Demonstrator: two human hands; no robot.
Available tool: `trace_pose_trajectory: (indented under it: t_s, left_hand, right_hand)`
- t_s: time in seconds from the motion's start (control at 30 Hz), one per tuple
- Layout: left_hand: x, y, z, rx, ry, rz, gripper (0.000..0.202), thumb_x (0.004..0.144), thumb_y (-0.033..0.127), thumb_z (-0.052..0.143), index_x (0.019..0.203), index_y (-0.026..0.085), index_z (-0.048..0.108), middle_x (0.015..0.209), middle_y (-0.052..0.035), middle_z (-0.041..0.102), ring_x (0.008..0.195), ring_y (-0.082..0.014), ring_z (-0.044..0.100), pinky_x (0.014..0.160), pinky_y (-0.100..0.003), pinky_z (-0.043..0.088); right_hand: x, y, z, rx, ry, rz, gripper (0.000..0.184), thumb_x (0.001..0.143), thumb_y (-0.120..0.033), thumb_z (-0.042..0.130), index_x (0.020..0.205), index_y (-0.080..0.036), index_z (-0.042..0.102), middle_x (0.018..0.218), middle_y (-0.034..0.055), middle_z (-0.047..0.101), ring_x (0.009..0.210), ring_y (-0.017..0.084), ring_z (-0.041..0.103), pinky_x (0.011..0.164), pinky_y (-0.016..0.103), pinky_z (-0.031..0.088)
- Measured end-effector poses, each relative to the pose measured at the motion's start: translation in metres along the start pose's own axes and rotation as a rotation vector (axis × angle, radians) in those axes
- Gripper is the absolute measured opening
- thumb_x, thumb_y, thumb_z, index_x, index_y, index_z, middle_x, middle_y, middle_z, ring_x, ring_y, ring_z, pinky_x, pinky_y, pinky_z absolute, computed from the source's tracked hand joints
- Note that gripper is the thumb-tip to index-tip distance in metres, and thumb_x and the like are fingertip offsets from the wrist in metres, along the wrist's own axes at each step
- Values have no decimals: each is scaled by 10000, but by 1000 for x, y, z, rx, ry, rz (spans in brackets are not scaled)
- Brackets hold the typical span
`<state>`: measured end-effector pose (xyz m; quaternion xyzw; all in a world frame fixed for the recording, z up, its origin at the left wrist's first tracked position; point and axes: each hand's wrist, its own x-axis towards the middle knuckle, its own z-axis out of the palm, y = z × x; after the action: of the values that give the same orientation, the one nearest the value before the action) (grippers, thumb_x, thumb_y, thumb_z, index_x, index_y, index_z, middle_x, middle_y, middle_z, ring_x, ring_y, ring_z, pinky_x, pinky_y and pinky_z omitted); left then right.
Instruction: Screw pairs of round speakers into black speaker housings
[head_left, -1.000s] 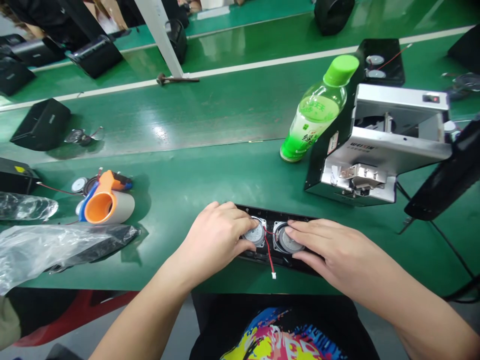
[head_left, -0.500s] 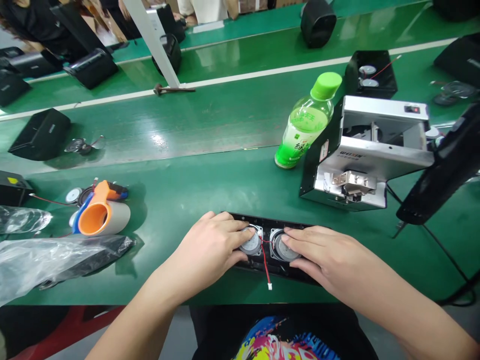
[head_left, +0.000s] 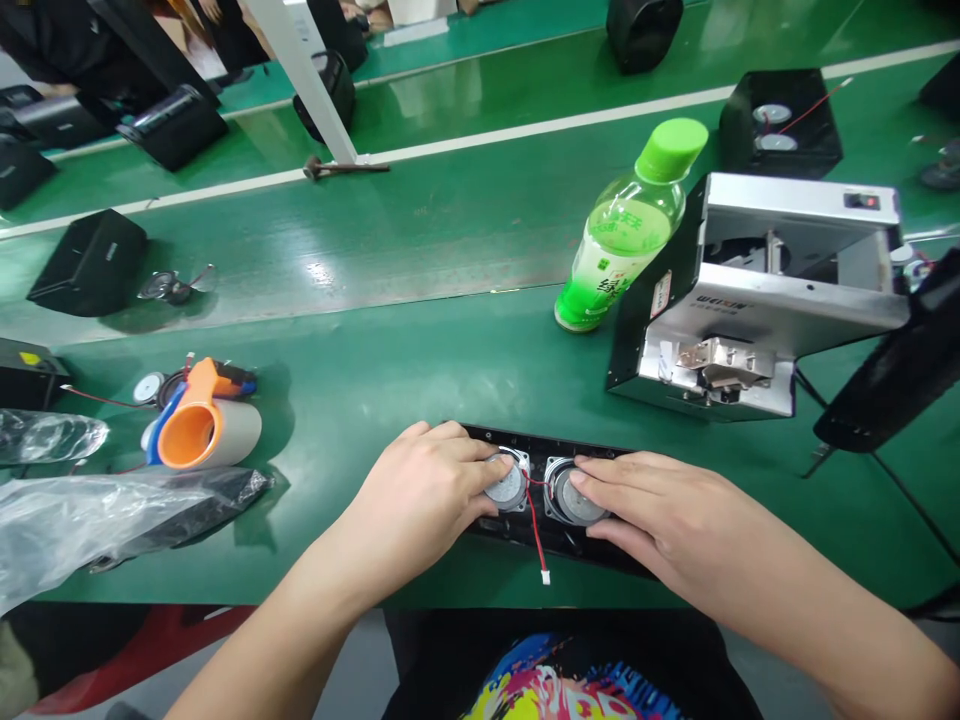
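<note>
A long black panel (head_left: pixel 564 541) lies on the green bench in front of me, carrying two round speaker drivers side by side. My left hand (head_left: pixel 431 482) has its fingers and thumb closed around the left speaker driver (head_left: pixel 508 487). Around the right speaker driver (head_left: pixel 577 497) my right hand (head_left: pixel 667 505) is closed, fingers on its top and thumb at the near side. Between the drivers runs a red and dark wire (head_left: pixel 538 530) ending in a white plug (head_left: pixel 545 577) below the panel. Both ends of the panel are partly covered by my hands.
Beyond my right hand stand a green-capped bottle (head_left: pixel 626 235) and a metal machine (head_left: pixel 757 300). A black power tool (head_left: pixel 892 370) hangs at the right. Left are a tape dispenser (head_left: pixel 214 425) and plastic-wrapped part (head_left: pixel 150 510). Speaker boxes (head_left: pixel 90 262) stand farther back; a person (head_left: pixel 67 45) is across.
The view has shifted slightly, so the bottle and machine sit higher or farther right. Both hands stay on the speaker drivers, with little visible movement.
</note>
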<state>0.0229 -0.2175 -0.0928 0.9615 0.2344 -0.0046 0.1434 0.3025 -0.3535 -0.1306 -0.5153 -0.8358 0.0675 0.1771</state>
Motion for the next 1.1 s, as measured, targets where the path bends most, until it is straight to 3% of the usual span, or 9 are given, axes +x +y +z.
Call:
trace_pose_trajectory:
  t_s: [0.27,0.6,0.83,0.93,1.03,1.1]
  left_hand:
    - [0,0,1,-4,3,3,288,950,291,890,1220,255,798,1183,13,858,1031,-254,728,797,-426,467]
    - [-1,-2,2,-12,-9,6,296,969,291,870,1253,252,794,1195,-8,855,1047,-267,726,815,-421,478]
    - [-2,-2,5,-25,18,-6,305,982,265,848,1280,259,782,1300,-27,833,1121,-289,732,863,-452,522]
    - [-2,-5,7,-49,24,9,333,981,265,850,1304,259,770,1310,-40,829,1131,-293,738,867,-454,531]
    - [-6,-9,7,-139,69,33,364,1014,287,816,1366,249,732,1324,-57,824,1155,-278,743,915,-449,556]
    - [-12,-12,5,-224,170,55,382,1040,346,789,1399,249,703,1307,-73,823,1163,-261,744,977,-440,577]
  right_hand:
    - [2,1,1,23,9,-1,280,1195,-347,460,1400,-225,607,1276,-23,792,1141,204,769,906,448,710]
    - [4,-1,0,36,30,-11,269,1184,-318,483,1378,-208,633,1270,17,794,1147,224,771,932,456,687]
    - [2,5,1,62,-37,-11,270,1162,-326,531,1389,-230,640,1274,29,791,1126,241,774,899,435,702]
    - [3,1,4,37,-22,-22,279,1156,-300,529,1386,-193,644,1279,52,788,1142,267,772,936,475,706]
    - [2,-9,0,-5,5,-34,335,1159,-326,508,1393,-139,660,1321,99,768,1205,309,755,936,507,716]
    - [-2,-13,-9,-6,59,-33,345,1168,-358,501,1392,-164,677,1401,88,743,1244,273,745,976,449,715]
